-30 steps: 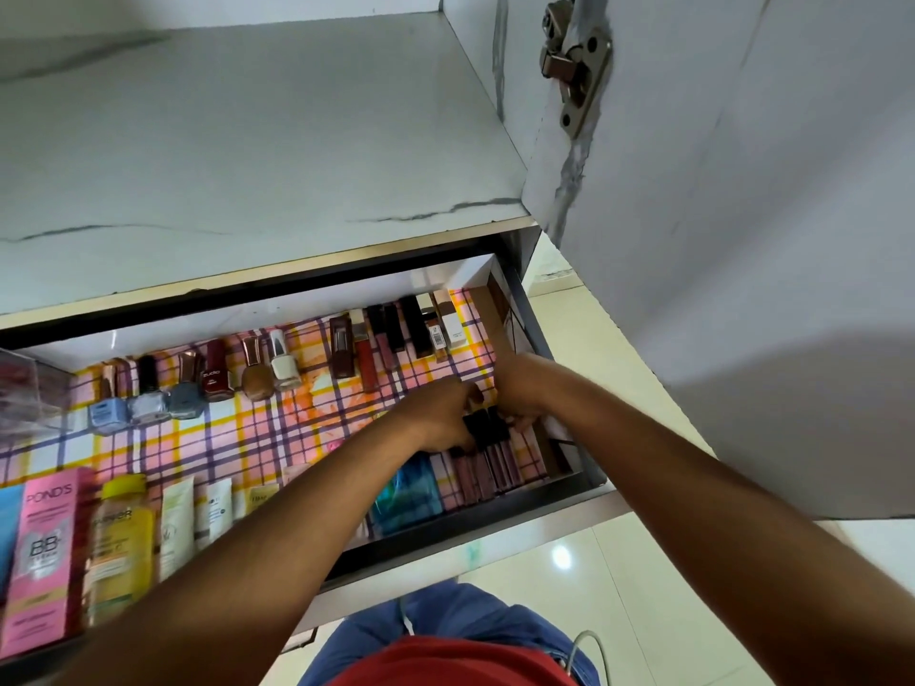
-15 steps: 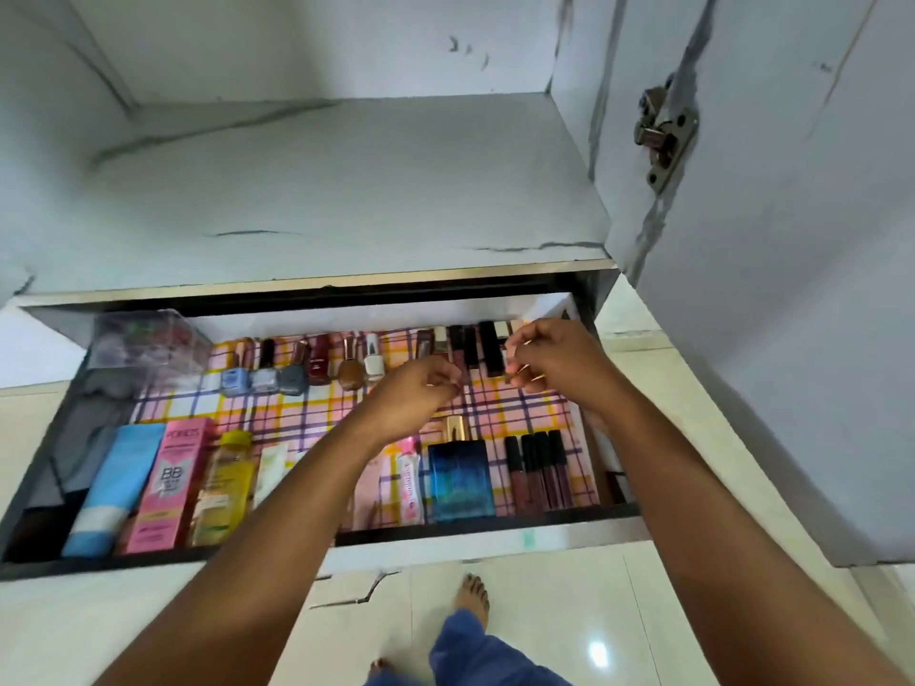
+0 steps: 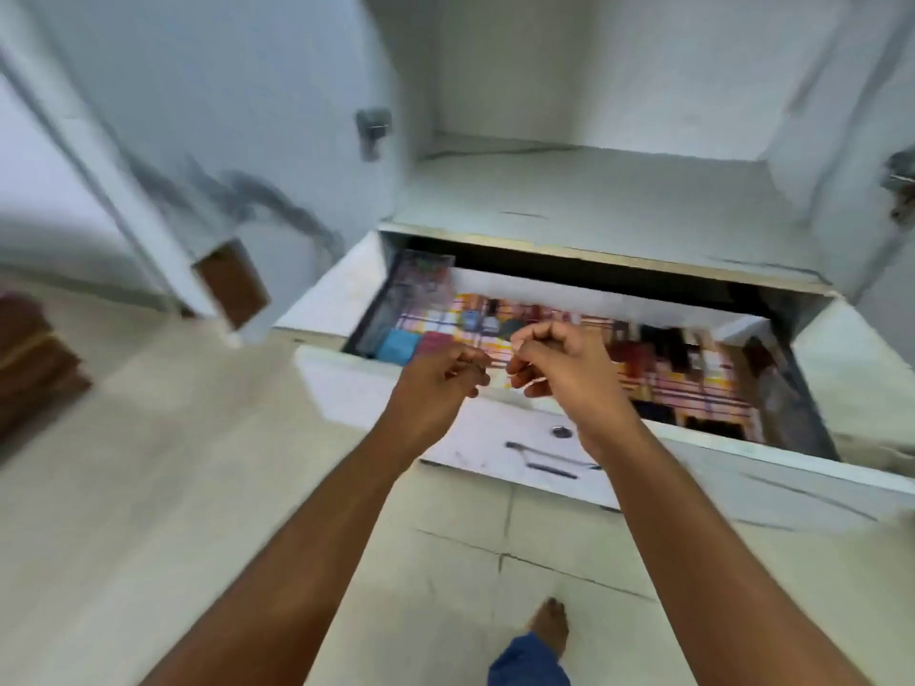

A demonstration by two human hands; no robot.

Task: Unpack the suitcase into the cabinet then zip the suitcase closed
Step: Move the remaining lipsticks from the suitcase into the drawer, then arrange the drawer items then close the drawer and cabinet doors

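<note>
While both my hands, left [image 3: 440, 383] and right [image 3: 559, 368], hover with fingers loosely curled and seemingly empty, the open white cabinet drawer [image 3: 495, 438] with its blurred cosmetics lies just beyond and below, the right nearer; no suitcase visible

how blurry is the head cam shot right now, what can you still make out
Head view: heavy motion blur throughout. The items in the open drawer smear into coloured streaks over the checked liner, so none can be identified. The left hand and right hand are sharpest, fingers curled, though what they hold, if anything, is unclear. Wide-angle distortion bends the cabinet door. Lighting is soft and even.
</note>
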